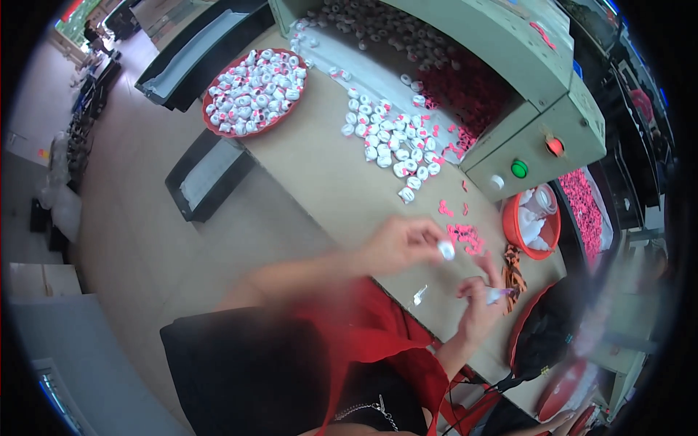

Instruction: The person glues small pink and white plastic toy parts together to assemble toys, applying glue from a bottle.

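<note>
My left hand point(402, 243) pinches a small white ring-shaped piece point(446, 251) between thumb and fingertips above the table. Just to its right is my right hand point(478, 309), one finger raised and the others curled. A small white and purple thing point(496, 295) shows at those curled fingers; blur hides what it is. Beyond both hands lies a loose heap of small pink pieces point(465, 237). Farther back, many white ring-shaped pieces with pink bits point(396, 142) spread out from the opening of a pale green machine point(472, 43).
A red bowl point(302, 83) full of white and pink pieces stands at the far left of the table, near black trays point(207, 174). To the right are an orange basin point(512, 225), a striped orange-black cloth point(514, 280) and a dark-covered bowl point(542, 327). A small metallic item point(419, 295) lies near the table edge.
</note>
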The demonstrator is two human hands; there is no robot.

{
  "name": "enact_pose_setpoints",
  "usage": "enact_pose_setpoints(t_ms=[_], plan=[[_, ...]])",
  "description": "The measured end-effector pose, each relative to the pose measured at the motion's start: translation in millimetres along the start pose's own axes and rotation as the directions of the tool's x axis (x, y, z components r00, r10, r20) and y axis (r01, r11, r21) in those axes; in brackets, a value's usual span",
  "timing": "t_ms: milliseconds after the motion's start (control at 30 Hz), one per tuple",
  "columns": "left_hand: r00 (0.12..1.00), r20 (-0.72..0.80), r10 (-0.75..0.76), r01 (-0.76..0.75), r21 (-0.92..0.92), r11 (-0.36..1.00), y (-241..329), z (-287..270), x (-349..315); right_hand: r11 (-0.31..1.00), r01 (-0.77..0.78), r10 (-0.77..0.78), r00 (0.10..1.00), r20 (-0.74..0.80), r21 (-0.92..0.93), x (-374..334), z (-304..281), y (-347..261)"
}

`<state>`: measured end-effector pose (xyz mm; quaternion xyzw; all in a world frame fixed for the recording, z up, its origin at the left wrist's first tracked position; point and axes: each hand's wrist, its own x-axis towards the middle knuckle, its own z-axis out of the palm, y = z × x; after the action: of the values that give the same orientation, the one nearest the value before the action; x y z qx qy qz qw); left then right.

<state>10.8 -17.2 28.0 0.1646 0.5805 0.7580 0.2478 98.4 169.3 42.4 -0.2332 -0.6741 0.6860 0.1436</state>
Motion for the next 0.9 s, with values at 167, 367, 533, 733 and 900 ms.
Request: enact_pose_setpoints(t_ms=[167,367,533,733,900], plan=[[0.999,0.024,-0.048,0.052,-0.27,0.961,-7,4,-11,0.994,0.063,-0.07,0.994,0.086,0.086,-9,51,14],[0.549,-0.512,0.661,-0.093,0.748,0.657,40,-154,2,0.851,0.414,-0.409,0.908,0.088,-0.324,-4,62,21],[0.49,-0.474,0.731,0.598,0.794,0.114,99,-277,-3,0.98,0.162,-0.168,0.985,-0.039,-0.118,2,27,26],[0.627,-0.068,0.776,0.056,0.998,0.042,35,-154,41,0.984,0.095,-0.103,0.994,-0.043,-0.154,-9,14,20],[0.816,-0.018,0.577,-0.003,0.999,0.035,-22,-101,51,0.954,0.196,-0.196,0.98,0.025,-0.228,-19,0,32]])
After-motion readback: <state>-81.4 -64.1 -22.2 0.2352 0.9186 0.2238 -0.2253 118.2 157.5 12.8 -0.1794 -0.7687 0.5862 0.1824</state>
